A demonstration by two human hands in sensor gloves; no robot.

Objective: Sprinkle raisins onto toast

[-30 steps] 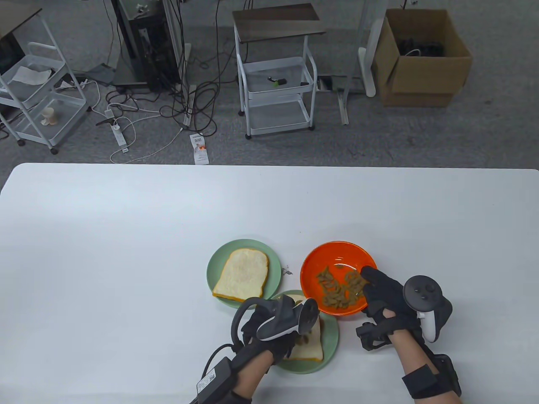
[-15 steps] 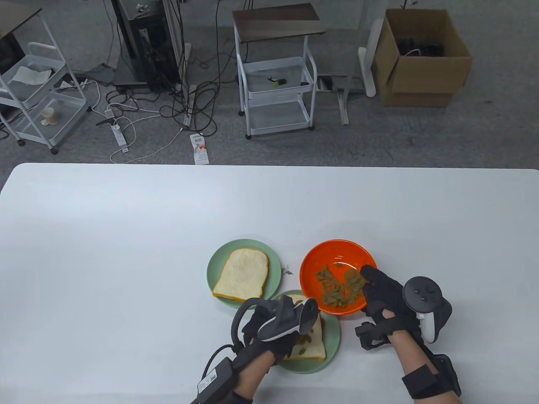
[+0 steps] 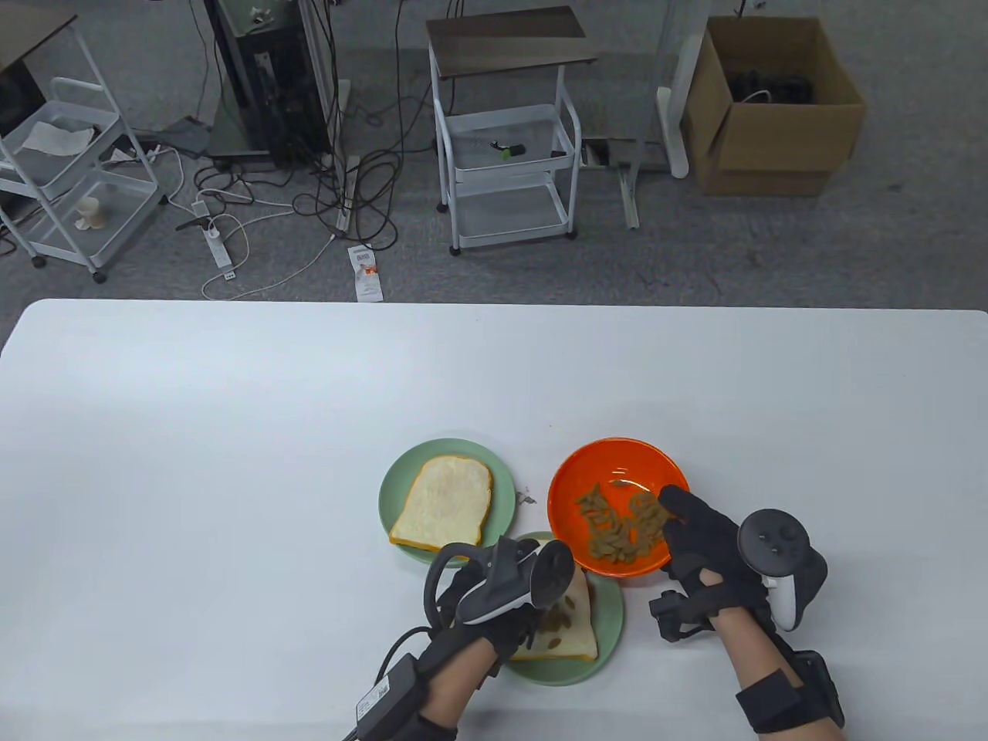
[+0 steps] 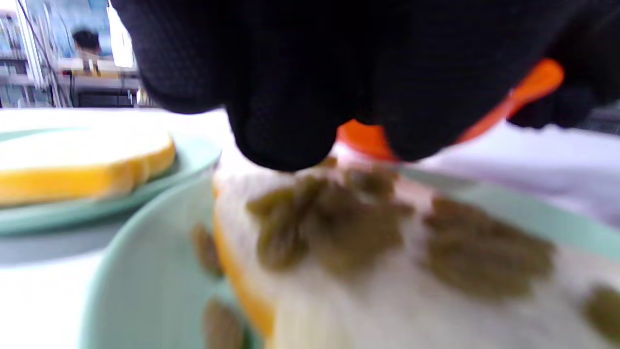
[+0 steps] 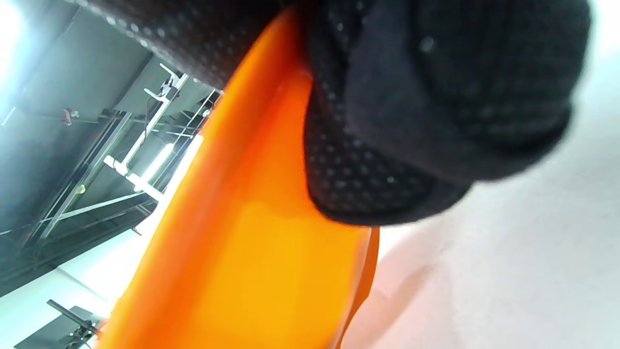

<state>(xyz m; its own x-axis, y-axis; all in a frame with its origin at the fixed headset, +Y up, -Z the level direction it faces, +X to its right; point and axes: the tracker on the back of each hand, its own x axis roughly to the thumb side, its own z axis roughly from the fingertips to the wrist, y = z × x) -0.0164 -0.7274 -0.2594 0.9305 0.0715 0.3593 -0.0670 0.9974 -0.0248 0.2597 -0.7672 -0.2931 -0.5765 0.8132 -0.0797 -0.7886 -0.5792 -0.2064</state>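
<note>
An orange bowl (image 3: 610, 471) holds a pile of raisins (image 3: 621, 529). My right hand (image 3: 683, 532) grips its right rim, thumb inside; the right wrist view shows my fingers (image 5: 411, 121) against the bowl's outer wall (image 5: 242, 242). My left hand (image 3: 509, 610) hovers low over the near toast (image 3: 577, 629) on a green plate (image 3: 611, 617). In the left wrist view my fingertips (image 4: 286, 140) are bunched just above the toast (image 4: 387, 300), which carries several raisins (image 4: 334, 223). A second, bare toast (image 3: 444, 505) lies on the far green plate (image 3: 394, 494).
A few raisin bits (image 3: 527, 498) lie on the white table (image 3: 231, 463) between the far plate and the bowl. The two plates and the bowl sit close together near the front edge. Carts, cables and a cardboard box (image 3: 772, 100) stand on the floor beyond.
My left hand has shifted slightly left and back over the near toast, and more raisins show on it. The right hand and the bowl have barely moved.
</note>
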